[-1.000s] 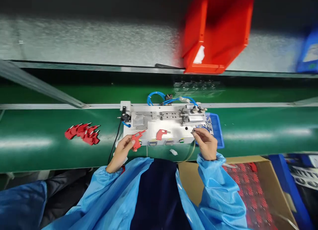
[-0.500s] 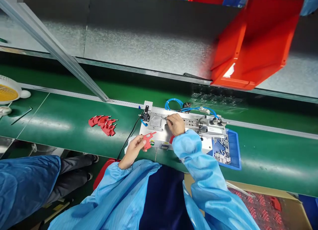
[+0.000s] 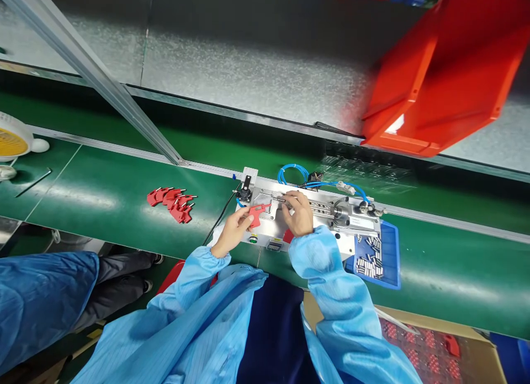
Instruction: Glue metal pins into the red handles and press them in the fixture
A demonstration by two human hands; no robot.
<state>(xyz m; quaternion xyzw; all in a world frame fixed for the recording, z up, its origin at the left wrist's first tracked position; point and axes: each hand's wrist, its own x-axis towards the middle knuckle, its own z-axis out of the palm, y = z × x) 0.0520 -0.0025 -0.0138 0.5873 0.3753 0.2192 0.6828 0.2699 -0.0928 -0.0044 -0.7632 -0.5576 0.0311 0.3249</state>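
Note:
My left hand (image 3: 233, 232) pinches a red pistol-shaped plastic part (image 3: 257, 215) by its grip end, with the narrow end pointing right. This part is over the left side of a metal jig (image 3: 265, 237) and covers some of its recessed plate. My right hand (image 3: 298, 214) is over the middle of the jig, thumb and fingers apart, beside a thin metal rod (image 3: 278, 198). Nothing shows in its grasp. Under the right wrist a bit of red (image 3: 289, 236) is partly hidden. A heap of similar red parts (image 3: 171, 203) with metal pins lies to the left.
A blue tray (image 3: 391, 257) of small metal cylinders stands at the jig's right end. Blue air hoses (image 3: 292, 171) run behind it. A red bin (image 3: 447, 80) overhangs the shelf. At left are a fan (image 3: 14, 141) and a person in blue (image 3: 45, 306).
My left hand has moved up and right, bringing the red part over the jig plate. My right hand's fingers have spread from a pinch near the rod. The camera view has shifted slightly.

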